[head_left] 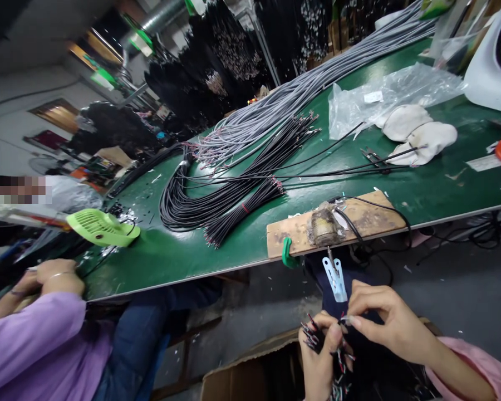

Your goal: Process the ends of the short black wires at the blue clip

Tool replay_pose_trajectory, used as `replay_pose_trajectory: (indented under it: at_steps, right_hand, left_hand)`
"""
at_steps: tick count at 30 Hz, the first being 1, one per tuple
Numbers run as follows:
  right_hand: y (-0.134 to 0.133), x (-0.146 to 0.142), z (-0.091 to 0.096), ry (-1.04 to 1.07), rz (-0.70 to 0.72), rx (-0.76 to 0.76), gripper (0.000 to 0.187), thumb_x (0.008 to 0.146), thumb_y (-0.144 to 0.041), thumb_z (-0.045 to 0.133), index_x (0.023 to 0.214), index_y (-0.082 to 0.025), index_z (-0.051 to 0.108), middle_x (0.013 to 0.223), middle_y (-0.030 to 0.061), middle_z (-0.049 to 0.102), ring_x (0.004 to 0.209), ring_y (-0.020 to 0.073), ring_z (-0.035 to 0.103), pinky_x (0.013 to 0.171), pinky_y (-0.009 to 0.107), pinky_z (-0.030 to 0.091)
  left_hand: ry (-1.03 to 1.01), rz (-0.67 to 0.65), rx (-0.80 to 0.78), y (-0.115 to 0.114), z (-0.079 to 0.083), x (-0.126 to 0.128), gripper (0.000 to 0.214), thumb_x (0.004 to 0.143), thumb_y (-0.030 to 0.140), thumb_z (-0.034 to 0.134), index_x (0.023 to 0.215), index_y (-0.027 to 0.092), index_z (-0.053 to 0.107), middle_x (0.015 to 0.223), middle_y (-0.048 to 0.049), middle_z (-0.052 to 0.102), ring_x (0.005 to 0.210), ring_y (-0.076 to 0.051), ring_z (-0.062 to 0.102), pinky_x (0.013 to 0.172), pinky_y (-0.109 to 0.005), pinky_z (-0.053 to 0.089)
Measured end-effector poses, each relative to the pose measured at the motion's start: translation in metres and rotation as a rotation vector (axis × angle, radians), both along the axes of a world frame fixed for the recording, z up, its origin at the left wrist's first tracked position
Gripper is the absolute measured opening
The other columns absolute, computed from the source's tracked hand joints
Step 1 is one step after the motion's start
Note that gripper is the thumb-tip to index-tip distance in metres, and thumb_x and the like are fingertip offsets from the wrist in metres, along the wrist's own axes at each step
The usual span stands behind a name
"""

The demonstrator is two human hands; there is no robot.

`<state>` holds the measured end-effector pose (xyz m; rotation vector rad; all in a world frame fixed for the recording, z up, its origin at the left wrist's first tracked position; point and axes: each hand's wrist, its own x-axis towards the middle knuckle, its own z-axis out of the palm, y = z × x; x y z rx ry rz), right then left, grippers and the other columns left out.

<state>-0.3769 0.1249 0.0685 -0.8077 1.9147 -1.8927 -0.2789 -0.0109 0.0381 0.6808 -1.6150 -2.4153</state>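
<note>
My left hand [323,356], at the lower right, is closed around a bunch of thin black cables [313,337] with stripped, coloured wire ends. Close beside it, my right hand [379,314] pinches the tip of one wire [344,319] between thumb and forefinger. Just above both hands, a light blue clothespin [335,280] hangs from a metal rod at the table's edge. That rod comes out of a worn, roundish block [323,225] on a wooden board [369,214].
A green table [150,267] holds a bundle of black cables [234,189], grey cables [284,94], pliers [374,159] and white gloves [417,133]. A co-worker in a purple sleeve [37,340] sits left, near a green fan [102,227]. A cardboard box [242,379] stands below my hands.
</note>
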Motion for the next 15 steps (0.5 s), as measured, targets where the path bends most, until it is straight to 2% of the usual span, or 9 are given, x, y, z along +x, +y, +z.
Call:
replay_pose_trajectory:
  at_steps: [3,6,10,15]
  right_hand:
    - [0.002,0.000,0.000,0.021,0.005,-0.035,0.022,0.091,-0.029,0.060,0.079,-0.017,0.074,0.073,0.0075,0.070,0.072,0.0214,0.059,0.077,0.039,0.044]
    - [0.002,0.000,0.001,0.116,-0.008,-0.024,0.016,0.092,-0.025,0.061,0.089,-0.019,0.075,0.078,0.0079,0.071,0.077,0.0223,0.060,0.080,0.041,0.043]
    - [0.001,0.004,0.001,0.188,-0.047,-0.026,0.013,0.091,-0.021,0.062,0.091,-0.020,0.075,0.079,0.0078,0.072,0.078,0.0231,0.059,0.078,0.040,0.044]
    - [0.000,0.010,0.001,0.196,-0.090,-0.016,0.011,0.091,-0.017,0.060,0.089,-0.020,0.071,0.080,0.0061,0.070,0.077,0.0214,0.058,0.079,0.039,0.043]
  left_hand:
    - [0.007,-0.040,0.108,0.002,-0.002,0.002,0.038,0.077,0.046,0.074,0.062,0.017,0.054,0.048,0.0062,0.050,0.027,-0.003,0.039,0.031,-0.015,0.035]
    - [0.018,-0.053,0.150,0.003,-0.003,0.001,0.038,0.078,0.045,0.074,0.062,0.017,0.054,0.044,0.0082,0.044,0.026,-0.003,0.038,0.030,-0.013,0.033]
    - [0.043,-0.057,0.156,0.003,-0.002,-0.001,0.036,0.079,0.044,0.073,0.063,0.017,0.055,0.045,0.0074,0.046,0.027,-0.003,0.042,0.031,-0.013,0.035]
    - [0.055,-0.035,0.089,0.003,-0.005,-0.001,0.033,0.080,0.041,0.073,0.064,0.016,0.058,0.051,0.0061,0.051,0.030,-0.006,0.051,0.033,-0.014,0.039]
